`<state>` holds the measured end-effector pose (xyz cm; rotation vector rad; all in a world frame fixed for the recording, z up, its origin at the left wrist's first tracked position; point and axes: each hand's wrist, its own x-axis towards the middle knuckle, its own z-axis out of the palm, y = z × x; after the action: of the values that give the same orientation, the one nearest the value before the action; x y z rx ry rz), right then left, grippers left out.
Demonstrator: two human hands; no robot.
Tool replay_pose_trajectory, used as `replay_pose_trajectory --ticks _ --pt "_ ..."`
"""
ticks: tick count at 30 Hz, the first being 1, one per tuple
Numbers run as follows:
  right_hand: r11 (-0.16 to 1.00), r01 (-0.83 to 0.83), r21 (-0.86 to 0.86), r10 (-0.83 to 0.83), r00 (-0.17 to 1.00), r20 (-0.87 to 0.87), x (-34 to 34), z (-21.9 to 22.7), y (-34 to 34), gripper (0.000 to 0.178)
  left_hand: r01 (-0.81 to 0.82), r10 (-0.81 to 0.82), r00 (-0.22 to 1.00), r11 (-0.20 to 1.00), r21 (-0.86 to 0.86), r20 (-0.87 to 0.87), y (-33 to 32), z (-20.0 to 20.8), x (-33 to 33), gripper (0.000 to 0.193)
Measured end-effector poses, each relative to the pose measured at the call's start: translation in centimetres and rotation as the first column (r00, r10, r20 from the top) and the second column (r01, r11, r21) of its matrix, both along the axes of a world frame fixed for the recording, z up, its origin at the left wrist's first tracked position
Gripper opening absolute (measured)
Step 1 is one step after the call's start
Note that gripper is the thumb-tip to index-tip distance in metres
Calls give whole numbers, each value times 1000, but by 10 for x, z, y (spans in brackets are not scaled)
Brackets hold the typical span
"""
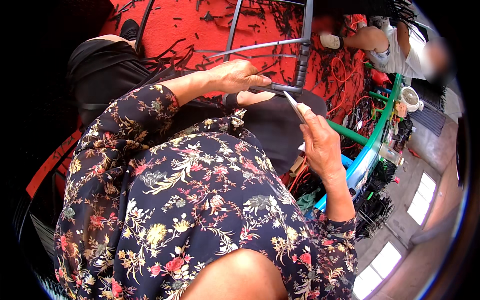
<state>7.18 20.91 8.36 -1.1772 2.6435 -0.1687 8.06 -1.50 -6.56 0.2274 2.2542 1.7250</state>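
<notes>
A dark metal frame (233,31) stands in front of me, and black strip wrapping (301,66) covers its right side near the corner. My left hand (235,76) is closed on the frame's near bar (277,87), thumb pressed along it. A slim, pointed metal blade (294,106) is pinched in my right hand (320,142). Its tip points up and left, at the bar just below the wrapped corner. Whether it belongs to a knife or scissors I cannot tell; the fingers hide the rest.
Black strip scraps (210,17) litter the red floor covering (170,25). Loose long strips (172,62) lie near my left knee. At right are a green-and-blue rail (372,142), an orange cord (342,75) and a white fan (410,99). Another person (392,47) sits at the upper right.
</notes>
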Motion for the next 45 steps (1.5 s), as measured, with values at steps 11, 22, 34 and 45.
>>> replay_pose_trajectory --ticks 11,22,34,45 --pt "989 -105 105 115 988 -101 -1 -2 -6 38 20 -20 999 1000 -16 31 3 0 4 64" --pt "947 -278 160 291 955 -63 -22 -9 -9 48 -5 5 1000 998 -69 -6 4 -6 11 64" --pt "964 -264 -21 261 960 -102 -31 -24 -7 62 -3 3 1000 998 -56 7 -3 -7 11 65" --pt "884 -437 167 464 864 -194 -40 -4 -22 18 2 2 999 996 -87 51 -4 -11 16 62"
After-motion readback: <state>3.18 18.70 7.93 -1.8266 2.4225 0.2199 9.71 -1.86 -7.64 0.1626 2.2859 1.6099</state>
